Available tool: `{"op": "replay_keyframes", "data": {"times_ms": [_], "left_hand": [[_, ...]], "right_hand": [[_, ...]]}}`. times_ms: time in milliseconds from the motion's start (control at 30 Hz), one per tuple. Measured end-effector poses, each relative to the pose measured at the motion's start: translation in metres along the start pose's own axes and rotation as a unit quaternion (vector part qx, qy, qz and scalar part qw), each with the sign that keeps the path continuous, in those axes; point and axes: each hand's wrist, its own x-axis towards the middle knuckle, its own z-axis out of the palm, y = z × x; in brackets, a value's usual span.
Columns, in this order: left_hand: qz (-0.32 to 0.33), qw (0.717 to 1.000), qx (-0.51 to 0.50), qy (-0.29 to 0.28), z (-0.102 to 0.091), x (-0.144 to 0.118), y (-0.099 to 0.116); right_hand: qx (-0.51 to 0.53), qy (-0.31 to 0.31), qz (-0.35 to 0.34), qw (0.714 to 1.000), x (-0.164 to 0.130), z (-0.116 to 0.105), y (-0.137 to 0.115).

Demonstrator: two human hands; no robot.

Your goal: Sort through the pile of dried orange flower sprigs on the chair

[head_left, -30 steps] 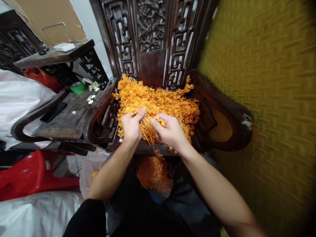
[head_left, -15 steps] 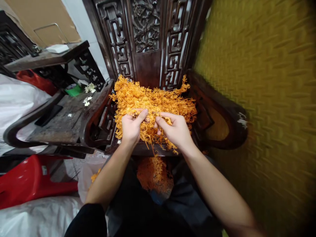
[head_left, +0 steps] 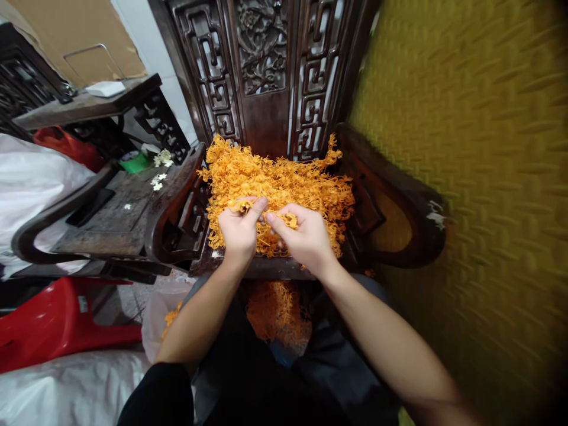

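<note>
A heap of frilly, curly orange strands [head_left: 270, 177] covers the seat of a dark carved wooden chair [head_left: 266, 127]; the material is unclear, though it looks like thin plastic. In front of the heap, my left hand [head_left: 239, 231] pinches a small orange piece [head_left: 241, 206] between thumb and fingers. Close beside it, my right hand [head_left: 306, 234] is closed on another orange piece [head_left: 290, 220], which shows between thumb and forefinger. The fingertips of both hands nearly meet. Whether the two bits are joined, I cannot tell.
Chair armrests flank the heap, the right one [head_left: 426, 231] near a yellow patterned surface [head_left: 465, 148]. Left stand a second wooden seat [head_left: 119, 207] with green tape [head_left: 134, 163] and pale flower shapes [head_left: 158, 177], a red plastic stool [head_left: 57, 325], and white sacks [head_left: 57, 390]. More orange pieces lie below.
My right hand has moved slightly left, closer to my left hand. Orange pieces now show more clearly in both hands, and the loose strands that hung over the seat's front edge are gone from there.
</note>
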Motion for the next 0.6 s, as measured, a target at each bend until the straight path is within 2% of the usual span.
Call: {"op": "replay_keyframes", "data": {"times_ms": [100,167,200,233,300,367,467,600], "left_hand": [[-0.012,0.989,-0.054,0.137,-0.017,0.031,0.003],[-0.029,0.979,-0.078,0.184,-0.030,0.048,0.006],[-0.034,0.980,-0.085,0.175,-0.034,0.051,0.007],[-0.048,0.986,-0.084,0.138,-0.037,0.051,0.008],[-0.063,0.995,-0.071,0.035,-0.034,0.041,0.009],[-0.056,0.996,-0.052,-0.041,-0.027,0.026,0.010],[-0.038,0.997,-0.021,-0.071,-0.019,0.012,0.013],[-0.054,0.993,0.002,-0.102,-0.021,0.007,0.014]], "right_hand": [[-0.024,0.024,-0.037,0.999,-0.011,0.001,-0.011],[-0.009,0.026,-0.043,0.999,-0.016,-0.002,-0.017],[0.010,0.017,-0.034,0.999,-0.016,-0.005,-0.018],[0.036,0.005,-0.017,0.999,-0.014,-0.008,-0.018],[0.096,-0.010,0.023,0.995,-0.008,-0.014,-0.013],[0.139,-0.003,0.044,0.989,0.000,-0.020,-0.006],[0.147,0.012,0.042,0.988,0.008,-0.026,0.001],[0.098,-0.010,0.048,0.994,0.011,-0.027,0.003]]}}
